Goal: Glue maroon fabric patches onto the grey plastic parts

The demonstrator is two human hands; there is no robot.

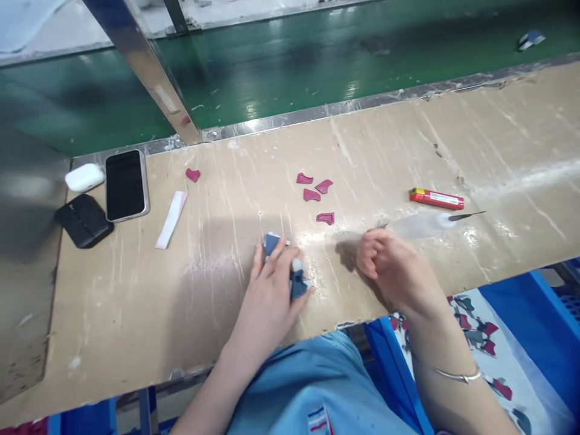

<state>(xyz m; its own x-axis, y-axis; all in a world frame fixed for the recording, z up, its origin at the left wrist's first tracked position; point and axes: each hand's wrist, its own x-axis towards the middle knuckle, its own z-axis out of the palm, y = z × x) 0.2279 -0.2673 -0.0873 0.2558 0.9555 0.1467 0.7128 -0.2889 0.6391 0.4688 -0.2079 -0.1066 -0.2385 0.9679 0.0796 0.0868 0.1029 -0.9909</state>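
Observation:
My left hand (272, 290) rests on the tan worktop, its fingers closed round a blue-grey and white piece (298, 284) that shows between finger and thumb. My right hand (385, 260) is to the right, just over the worktop, with its fingers curled; whatever they hold, if anything, is hidden. Beyond the hands lie several small dark-pink pieces (312, 195). A translucent bottle (419, 224) with a thin dark tip lies beside my right hand, and a red and yellow tube (437, 199) lies just behind it.
On the left are a phone (127, 185), a white case (84, 177), a black case (84, 221), a white strip (171, 220) and one pink piece (193, 174). A metal post (158, 90) stands before the green belt (281, 66). Below right, a blue bin (525, 302) holds finished-looking coloured pieces.

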